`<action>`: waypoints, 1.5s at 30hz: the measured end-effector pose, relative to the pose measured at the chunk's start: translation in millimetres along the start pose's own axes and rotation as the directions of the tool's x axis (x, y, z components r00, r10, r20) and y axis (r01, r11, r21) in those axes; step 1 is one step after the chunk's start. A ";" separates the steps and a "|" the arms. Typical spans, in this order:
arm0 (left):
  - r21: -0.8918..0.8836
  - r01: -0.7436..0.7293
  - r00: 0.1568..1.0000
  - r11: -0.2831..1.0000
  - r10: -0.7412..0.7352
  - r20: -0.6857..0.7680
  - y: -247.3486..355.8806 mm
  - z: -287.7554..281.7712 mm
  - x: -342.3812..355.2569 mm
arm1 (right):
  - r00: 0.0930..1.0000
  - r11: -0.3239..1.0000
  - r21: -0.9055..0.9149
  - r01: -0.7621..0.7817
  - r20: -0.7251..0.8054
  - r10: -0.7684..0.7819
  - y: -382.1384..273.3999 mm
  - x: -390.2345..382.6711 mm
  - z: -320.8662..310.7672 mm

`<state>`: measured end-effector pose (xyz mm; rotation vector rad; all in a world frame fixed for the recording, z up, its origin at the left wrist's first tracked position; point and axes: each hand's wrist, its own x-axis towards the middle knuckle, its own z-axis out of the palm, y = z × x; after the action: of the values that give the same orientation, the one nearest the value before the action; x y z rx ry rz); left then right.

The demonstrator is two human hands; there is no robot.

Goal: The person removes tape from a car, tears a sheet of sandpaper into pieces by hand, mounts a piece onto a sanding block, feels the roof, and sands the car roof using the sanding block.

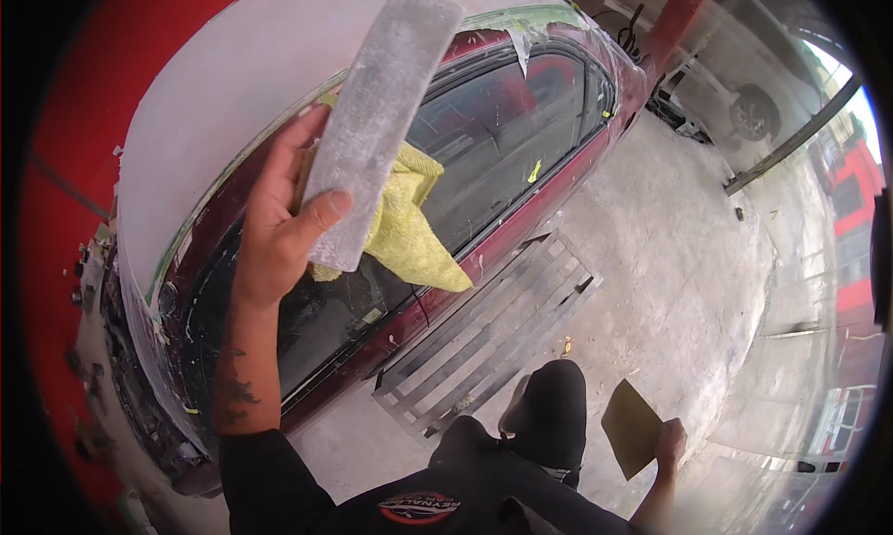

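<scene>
My left hand (284, 223) is raised in front of the car, its fingers wrapped round a long grey sanding block (381, 116) with a dusty, scuffed face. A yellow cloth (414, 233) hangs behind the block, held in the same hand. Low on the right, my right hand (671, 442) pinches the edge of a sheet of olive-brown sandpaper (631, 430). Behind the block is a dark red car (512, 242), its roof (233, 79) a dull whitish grey with green along the edges. The block hides part of the roof and side windows.
A slatted wooden platform (493, 330) lies beside the car on the dusty concrete floor (670, 284). Torn masking film (526, 42) clings near the rear window. A red post (679, 19) and a wheel (753, 112) are at the far right. A red wall (70, 163) borders the left.
</scene>
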<state>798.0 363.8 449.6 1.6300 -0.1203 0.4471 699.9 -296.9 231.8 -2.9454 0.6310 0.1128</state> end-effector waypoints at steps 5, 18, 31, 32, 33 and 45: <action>0.231 -0.202 0.935 0.952 0.257 -0.242 69.2 -101.3 122.8 | 0.967 0.994 -0.058 -0.089 0.236 0.100 -1.0 14.5 37.1; -0.056 0.357 0.426 0.932 -0.216 -0.879 -54.8 -271.4 192.6 | 0.946 0.910 0.343 0.232 0.139 -0.293 -279.0 215.0 -134.4; 0.270 0.741 0.380 0.614 -0.053 -0.923 -55.9 -227.6 159.0 | 0.847 0.800 0.441 0.407 0.146 -0.511 -344.6 173.0 -225.7; 0.378 0.673 0.489 0.635 0.001 -0.872 -44.5 -208.2 155.0 | 0.809 0.764 0.474 0.438 0.163 -0.565 -356.2 168.1 -227.9; 0.479 0.628 0.607 0.613 0.000 -0.795 -33.2 -181.3 149.1 | 0.793 0.724 0.504 0.471 0.118 -0.598 -368.0 162.3 -230.4; 0.696 0.000 0.863 0.718 -0.352 0.363 63.0 105.7 165.8 | 0.256 0.151 0.575 0.804 -0.106 -0.961 -493.3 135.9 -275.8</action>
<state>951.2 284.0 562.6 2.4444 -0.1708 -0.1142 1039.7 56.2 544.6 -2.1293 -1.0843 0.1918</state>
